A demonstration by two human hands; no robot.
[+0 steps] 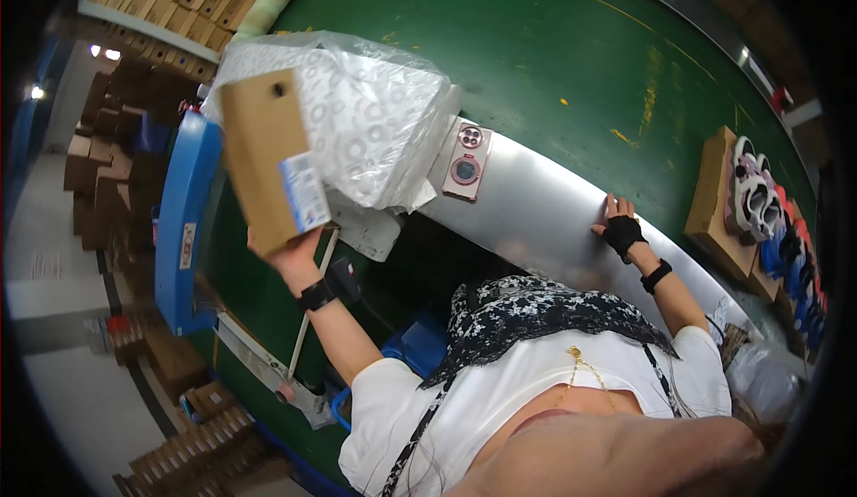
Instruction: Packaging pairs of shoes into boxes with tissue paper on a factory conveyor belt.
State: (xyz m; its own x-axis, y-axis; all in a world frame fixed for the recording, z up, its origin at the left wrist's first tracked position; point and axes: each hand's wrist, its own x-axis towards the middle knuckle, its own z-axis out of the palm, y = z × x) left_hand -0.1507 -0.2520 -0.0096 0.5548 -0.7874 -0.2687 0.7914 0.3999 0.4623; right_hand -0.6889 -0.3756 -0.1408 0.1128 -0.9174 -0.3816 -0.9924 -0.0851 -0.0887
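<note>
Cardboard box (pixel 259 144) is up at the left, in front of a white paper pile (pixel 366 104) w/ clear plastic on it. From way over here I can't tell if box & pile touch. Box is long, brown & tipped a bit, w/ a round hole (pixel 278 90) near the top end and a blue & white label (pixel 304 192) low on its right side. L hand (pixel 296 249) has it by the low end, bent round it; some fingers hide behind the card, so I can't tell how tight the grip is. R hand (pixel 622 231), in a black glove (pixel 623 237) w/ bare fingertips, rests on the metal strip (pixel 536 211), fingers a bit apart, w/ nothing in it that I can see. A pink phone (pixel 466 162) lies on the metal too, between pile & R hand.

To hold this well, I'd want L hand firm, b/c the long end sticks up & may tip. One hand at one end looks wobbly, imo; R hand could help. Go slow by the plastic so no corner snags. Mind the phone. Don't squeeze too hard, pls: card may dent.
</note>
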